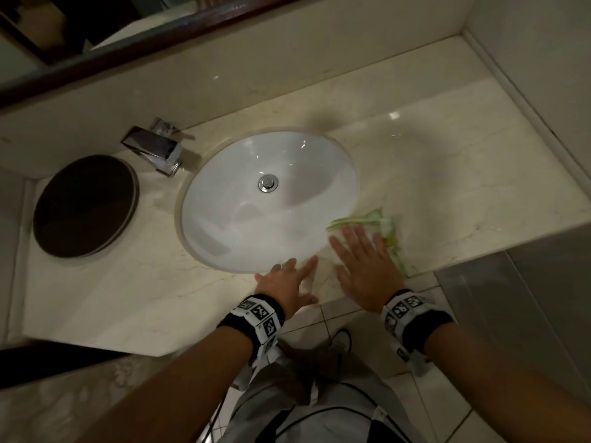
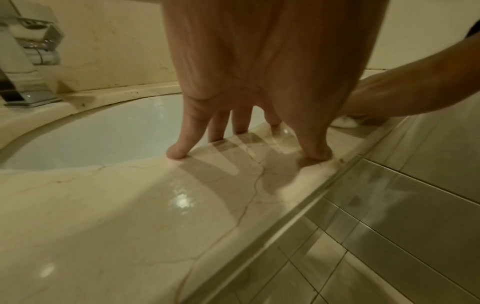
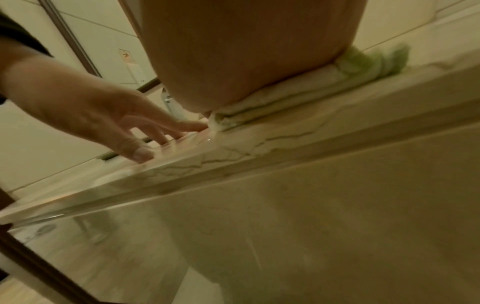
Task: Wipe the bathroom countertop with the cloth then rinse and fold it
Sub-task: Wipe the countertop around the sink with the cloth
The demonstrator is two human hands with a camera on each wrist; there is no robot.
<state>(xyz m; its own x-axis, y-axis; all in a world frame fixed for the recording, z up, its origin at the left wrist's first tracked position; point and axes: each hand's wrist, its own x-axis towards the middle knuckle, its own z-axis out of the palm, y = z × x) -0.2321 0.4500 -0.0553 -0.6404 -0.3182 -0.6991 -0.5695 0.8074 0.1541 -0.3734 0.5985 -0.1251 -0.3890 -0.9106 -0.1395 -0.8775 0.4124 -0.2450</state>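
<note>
The right hand (image 1: 364,266) lies flat, fingers straight and spread, pressing a folded white-and-green cloth (image 1: 388,228) onto the cream veined marble desk (image 1: 463,174), just right of the white oval sink basin (image 1: 243,199) and near the desk's front edge. Its grip is released: the palm bears down on the cloth and nothing is curled round it. The left hand (image 1: 287,282) is also released, its straight fingers splayed with their tips on the desk between the basin's front rim and the desk's edge, just beside the right hand.

Only the head view takes in the whole layout: the square chrome tap (image 1: 156,148) behind the basin to the left, a round dark lid (image 1: 84,206) set in the desk further left, the dark wooden mirror frame (image 1: 160,36) above the backsplash, and the pale tiled floor (image 1: 323,318) below.

The left wrist view shows what the head view cannot: each left fingertip (image 2: 176,153) touching the glossy stone, with the thumb at the very front edge and a sliver of white cloth (image 2: 345,122) under the right forearm. The right wrist view shows the cloth (image 3: 298,90) from the side as several stacked layers, green at the far end, flattened under the right palm, with the left index fingertip (image 3: 192,125) touching its near corner.
</note>
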